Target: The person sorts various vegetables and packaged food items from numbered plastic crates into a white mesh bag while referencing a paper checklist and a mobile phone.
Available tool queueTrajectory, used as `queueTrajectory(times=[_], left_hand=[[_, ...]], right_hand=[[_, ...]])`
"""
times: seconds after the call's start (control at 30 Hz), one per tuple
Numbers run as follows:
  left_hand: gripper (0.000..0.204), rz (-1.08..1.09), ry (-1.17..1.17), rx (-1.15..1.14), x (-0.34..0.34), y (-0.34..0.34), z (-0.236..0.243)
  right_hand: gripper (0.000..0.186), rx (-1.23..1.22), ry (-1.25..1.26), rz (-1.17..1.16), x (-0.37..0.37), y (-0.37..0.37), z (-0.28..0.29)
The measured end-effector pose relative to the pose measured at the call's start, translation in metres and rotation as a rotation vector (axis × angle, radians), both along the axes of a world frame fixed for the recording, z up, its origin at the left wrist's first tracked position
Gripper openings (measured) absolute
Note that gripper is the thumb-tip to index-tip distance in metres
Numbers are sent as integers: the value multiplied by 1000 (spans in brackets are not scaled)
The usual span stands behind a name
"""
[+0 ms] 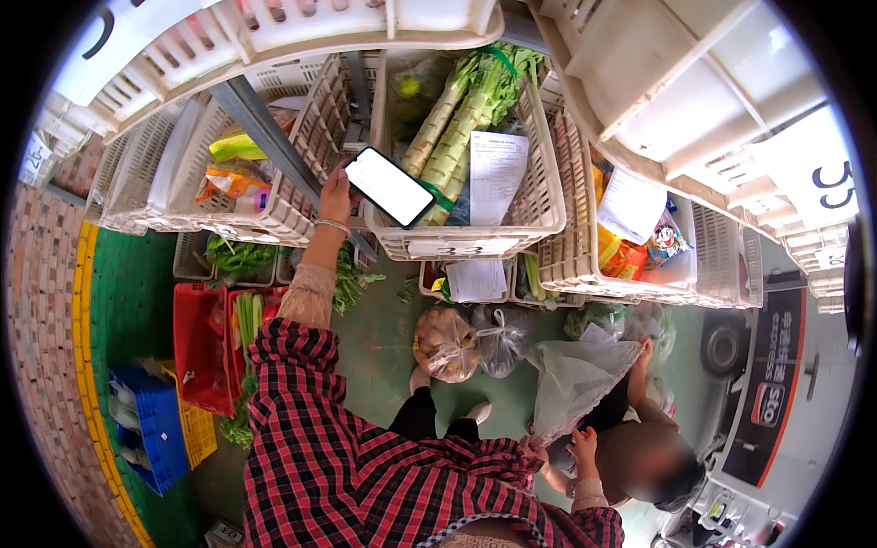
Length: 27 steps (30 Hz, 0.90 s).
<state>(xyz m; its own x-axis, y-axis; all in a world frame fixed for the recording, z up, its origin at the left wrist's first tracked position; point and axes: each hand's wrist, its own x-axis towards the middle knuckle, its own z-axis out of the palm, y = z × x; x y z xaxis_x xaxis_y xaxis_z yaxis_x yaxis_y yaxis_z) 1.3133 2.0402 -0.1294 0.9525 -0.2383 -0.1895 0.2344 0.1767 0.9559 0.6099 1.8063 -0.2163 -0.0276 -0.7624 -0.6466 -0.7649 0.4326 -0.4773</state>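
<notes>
My left hand [336, 194] is closed on a smartphone [391, 187] with a bright white screen. The phone hangs over the left side of a white plastic crate [466, 244] that holds long leafy green stalks [461, 128] and a printed sheet [498, 173]. Low on the right, my right hand [585, 447] shows partly curled fingers set apart, with nothing visible in them. Close by it, another person's hands [645, 354] hold a whitish, translucent bag [577, 384] stretched between them.
A crate of packaged goods [639, 247] stands to the right, another [247, 187] to the left. On the floor are bags of round produce [445, 342], a red crate [201, 352] and a blue crate [155, 429]. A grey metal post [265, 132] rises beside my left arm. A vehicle [776, 384] stands far right.
</notes>
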Motion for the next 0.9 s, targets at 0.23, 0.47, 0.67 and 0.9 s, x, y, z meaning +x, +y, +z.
queueTrajectory(times=[0.23,0.47,0.67,0.9], left_hand=[[26,10,135,4,16,16,-3],[20,-51,111,29,50,26,-15],[23,-57,80,59,29,14,-12],[50,-19,195,136,35,17,-31]], right_hand=[[57,-2,-34,6,-21,8,-20],[52,-41,-139,47,-71,22,-67],[48,-7,-43,-168,-75,52,-39],[56,60,-49,-187,-89,59,-51]])
